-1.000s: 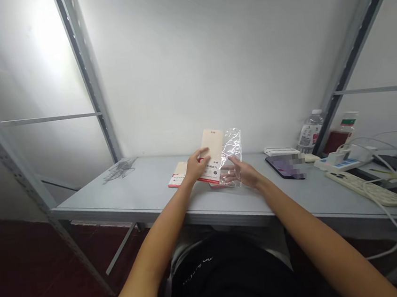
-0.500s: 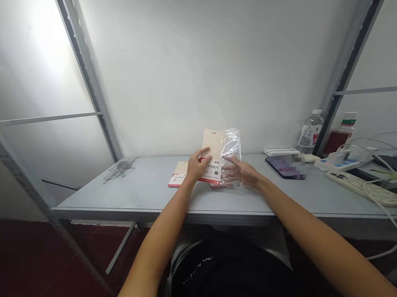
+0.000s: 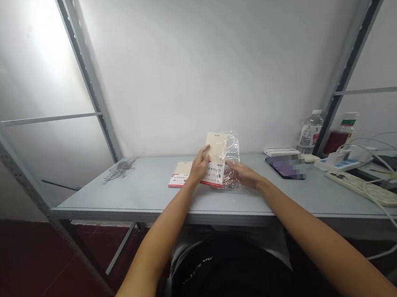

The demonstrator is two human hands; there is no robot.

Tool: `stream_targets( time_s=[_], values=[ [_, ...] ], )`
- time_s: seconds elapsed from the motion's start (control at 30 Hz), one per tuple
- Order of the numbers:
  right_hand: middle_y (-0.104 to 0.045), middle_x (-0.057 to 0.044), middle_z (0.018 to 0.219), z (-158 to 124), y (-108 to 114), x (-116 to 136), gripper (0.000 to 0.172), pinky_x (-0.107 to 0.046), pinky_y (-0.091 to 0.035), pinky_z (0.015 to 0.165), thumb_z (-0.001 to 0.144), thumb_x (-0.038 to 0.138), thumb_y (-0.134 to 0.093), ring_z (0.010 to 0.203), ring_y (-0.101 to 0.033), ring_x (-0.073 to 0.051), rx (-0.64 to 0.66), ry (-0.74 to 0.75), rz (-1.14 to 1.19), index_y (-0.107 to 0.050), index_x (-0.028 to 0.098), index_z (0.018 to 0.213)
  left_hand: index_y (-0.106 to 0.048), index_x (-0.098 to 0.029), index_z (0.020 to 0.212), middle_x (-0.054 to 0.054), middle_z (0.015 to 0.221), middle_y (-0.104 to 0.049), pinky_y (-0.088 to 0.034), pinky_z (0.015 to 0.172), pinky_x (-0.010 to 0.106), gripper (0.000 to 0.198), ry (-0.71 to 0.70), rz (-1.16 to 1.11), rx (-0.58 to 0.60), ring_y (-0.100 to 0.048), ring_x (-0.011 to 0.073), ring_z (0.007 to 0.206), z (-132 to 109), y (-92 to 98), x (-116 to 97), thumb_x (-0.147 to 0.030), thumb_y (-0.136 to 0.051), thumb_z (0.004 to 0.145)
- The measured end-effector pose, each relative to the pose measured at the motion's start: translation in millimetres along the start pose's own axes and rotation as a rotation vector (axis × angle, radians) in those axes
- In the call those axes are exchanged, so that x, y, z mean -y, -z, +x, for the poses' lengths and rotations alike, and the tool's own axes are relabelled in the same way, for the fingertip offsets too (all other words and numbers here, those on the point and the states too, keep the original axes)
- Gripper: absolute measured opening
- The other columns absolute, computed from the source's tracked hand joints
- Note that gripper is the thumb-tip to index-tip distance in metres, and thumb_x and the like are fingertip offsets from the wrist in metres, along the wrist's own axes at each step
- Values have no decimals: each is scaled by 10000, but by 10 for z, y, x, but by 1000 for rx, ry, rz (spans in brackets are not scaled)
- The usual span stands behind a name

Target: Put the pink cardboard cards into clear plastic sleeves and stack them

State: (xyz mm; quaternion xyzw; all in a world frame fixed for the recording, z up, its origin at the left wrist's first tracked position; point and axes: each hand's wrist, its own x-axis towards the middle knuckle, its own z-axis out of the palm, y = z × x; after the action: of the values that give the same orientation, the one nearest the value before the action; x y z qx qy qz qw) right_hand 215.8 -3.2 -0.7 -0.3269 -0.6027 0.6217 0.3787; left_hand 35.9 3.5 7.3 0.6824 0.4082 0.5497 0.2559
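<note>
A cream packet with a red lower edge [image 3: 217,147], whose printing appears to label a ruler set, stands tilted up over the table. My left hand [image 3: 199,166] grips its left side, thumb and fingers closed on it. A clear plastic bag [image 3: 233,147] sticks out past the packet's right side, crinkled and shiny; how far it covers the packet I cannot tell. My right hand [image 3: 246,175] pinches the bag near the packet's right edge. A similar cream-and-red packet [image 3: 178,175] lies flat on the table, left of and partly behind my left hand.
On the grey table [image 3: 146,187], a phone [image 3: 287,166] lies right of my hands, with a white case-like object [image 3: 280,151] behind it. Farther right are a water bottle [image 3: 310,132], a power strip [image 3: 342,164], a pale keyboard [image 3: 366,189] and loose cables. A white wall stands behind.
My left hand and the held packet have shifted slightly right and tipped. The bag's protruding part looks narrower and more crumpled, and my right hand's fingers have drawn closer together.
</note>
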Motion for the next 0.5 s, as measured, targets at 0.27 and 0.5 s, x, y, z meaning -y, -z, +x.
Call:
stream_targets(
  time_s=[0.27,0.5],
  values=[
    [-670,-118,848,-1,-31,-5,348,-340,-544,619,866,422,-397,654,-648,-188,36,-51,63,-497,151,1061,-172,-254,1372,-30,623,-524,-370,478,217,576,4,-76,32,-434,82,456,-8,-22,49,-433,-352,855],
    [-675,-97,834,31,-2,-57,314,-334,-543,603,860,424,-408,663,-642,-188,73,-22,65,-549,168,975,-382,-222,1220,-22,613,-523,-366,515,233,461,19,-75,-3,-452,97,492,-1,-70,103,-460,-407,826]
  ],
)
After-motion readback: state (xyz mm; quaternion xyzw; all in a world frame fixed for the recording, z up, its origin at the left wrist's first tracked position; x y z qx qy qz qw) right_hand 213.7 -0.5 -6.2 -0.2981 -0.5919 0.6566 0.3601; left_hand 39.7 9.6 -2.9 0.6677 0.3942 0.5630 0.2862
